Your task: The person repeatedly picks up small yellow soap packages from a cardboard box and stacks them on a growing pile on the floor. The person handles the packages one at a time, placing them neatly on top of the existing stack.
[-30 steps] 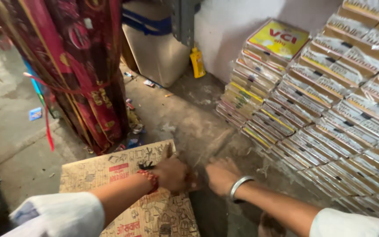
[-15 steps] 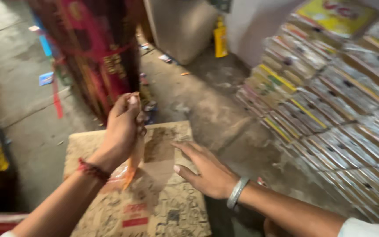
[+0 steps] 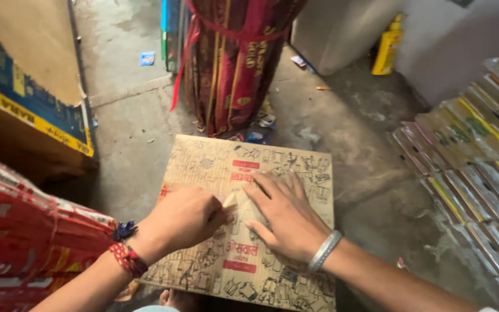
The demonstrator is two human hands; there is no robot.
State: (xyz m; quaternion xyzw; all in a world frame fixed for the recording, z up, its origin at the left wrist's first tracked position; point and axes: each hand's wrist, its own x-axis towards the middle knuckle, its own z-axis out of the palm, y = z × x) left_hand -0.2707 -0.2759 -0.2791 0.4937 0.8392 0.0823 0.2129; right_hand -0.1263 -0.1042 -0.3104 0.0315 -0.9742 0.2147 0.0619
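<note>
Both hands on printed cardboard carton (image 3: 203, 167), near centre of concrete floor.
Left hand (image 3: 183, 219) clenched, pinching a pale strip (image 3: 229, 200); right hand (image 3: 281, 216) released, flat on the top.

A cardboard box (image 3: 244, 225) sits on the floor (image 3: 353, 127) in front of the person. Both hands rest on its top: the left hand (image 3: 183, 219) to the left, the right hand (image 3: 284, 216) just beside it. Behind the box stands a wrapped roll (image 3: 232, 63). A bottle (image 3: 388, 52) stands farther back to the right. Stacked packets (image 3: 475, 156) lie right of the box. A large carton (image 3: 24, 86) lies to the left, with a bundle (image 3: 24, 237) nearer.
</note>
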